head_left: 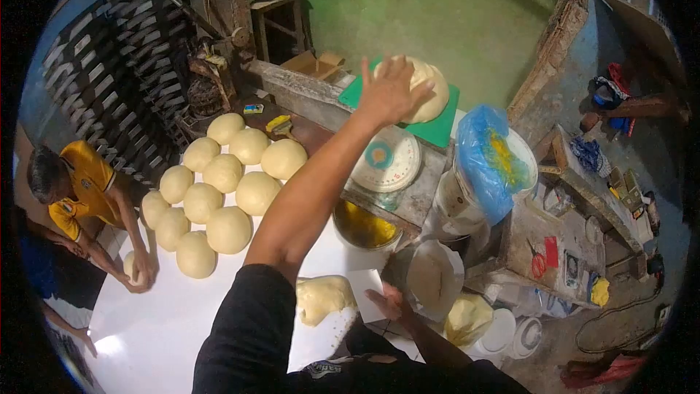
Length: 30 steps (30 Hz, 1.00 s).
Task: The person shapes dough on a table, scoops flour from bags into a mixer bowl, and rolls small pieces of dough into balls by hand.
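Note:
My left hand (394, 95) is stretched far out, its fingers spread over a large lump of dough (430, 95). That lump rests on a green board (436, 130) atop a scale with a round dial (386, 160). Close to my body, my right hand (390, 302) grips a flat white dough scraper (366, 295). Just left of the scraper, a loose piece of dough (323, 299) lies on the white table (153, 328). My left forearm hides part of the table.
Several round dough balls (222, 173) cover the table's far left. A person in a yellow shirt (86, 175) handles a small dough ball (133, 268) there. A metal bowl (364, 224) sits below the scale. At right stand a bucket with a blue bag (485, 160) and red scissors (538, 263).

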Tool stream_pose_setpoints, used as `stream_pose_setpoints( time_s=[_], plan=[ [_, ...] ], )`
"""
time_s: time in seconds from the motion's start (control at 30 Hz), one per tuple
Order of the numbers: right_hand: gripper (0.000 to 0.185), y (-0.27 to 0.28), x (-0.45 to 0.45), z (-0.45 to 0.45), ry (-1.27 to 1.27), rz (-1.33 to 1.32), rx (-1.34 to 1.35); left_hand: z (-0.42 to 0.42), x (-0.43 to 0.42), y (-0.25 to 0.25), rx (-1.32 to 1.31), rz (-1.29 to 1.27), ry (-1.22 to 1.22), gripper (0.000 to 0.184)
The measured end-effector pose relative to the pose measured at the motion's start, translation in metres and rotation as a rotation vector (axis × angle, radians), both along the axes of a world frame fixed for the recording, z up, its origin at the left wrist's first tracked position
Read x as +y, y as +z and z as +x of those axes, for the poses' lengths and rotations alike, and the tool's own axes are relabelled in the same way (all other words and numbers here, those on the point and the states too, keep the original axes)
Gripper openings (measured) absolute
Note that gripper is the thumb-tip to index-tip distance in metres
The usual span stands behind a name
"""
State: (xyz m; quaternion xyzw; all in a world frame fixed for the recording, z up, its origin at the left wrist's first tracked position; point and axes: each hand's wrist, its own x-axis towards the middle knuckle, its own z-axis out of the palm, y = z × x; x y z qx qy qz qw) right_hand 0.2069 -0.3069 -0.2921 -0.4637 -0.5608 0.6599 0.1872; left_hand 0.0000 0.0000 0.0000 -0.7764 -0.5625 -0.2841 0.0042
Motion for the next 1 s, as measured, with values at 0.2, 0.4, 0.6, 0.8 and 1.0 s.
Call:
stream_pose_setpoints(
  time_s=[0.2, 0.4, 0.6, 0.8, 1.0],
  plan=[
    [0.041, 0.015, -0.013, -0.011, 0.037, 0.144, -0.029, -0.069, -0.164, -0.069, -0.441, 0.406, -0.007, 0.074],
    [0.041, -0.011, -0.066, -0.042, 0.152, 0.144, 0.030, -0.137, -0.457, -0.362, -0.242, -0.260, 0.381, 0.073],
    [0.047, -0.067, -0.121, -0.076, 0.362, 0.348, -0.015, -0.112, -0.665, -0.403, -0.063, -0.633, 0.487, 0.071],
    [0.053, -0.062, -0.149, -0.106, 0.540, 0.288, -0.356, -0.112, -0.668, -0.401, -0.053, -0.608, 0.518, 0.068],
    [0.054, -0.042, -0.157, -0.108, 0.373, 0.460, -0.265, -0.113, -0.667, -0.402, -0.058, -0.585, 0.492, 0.070]
  ],
)
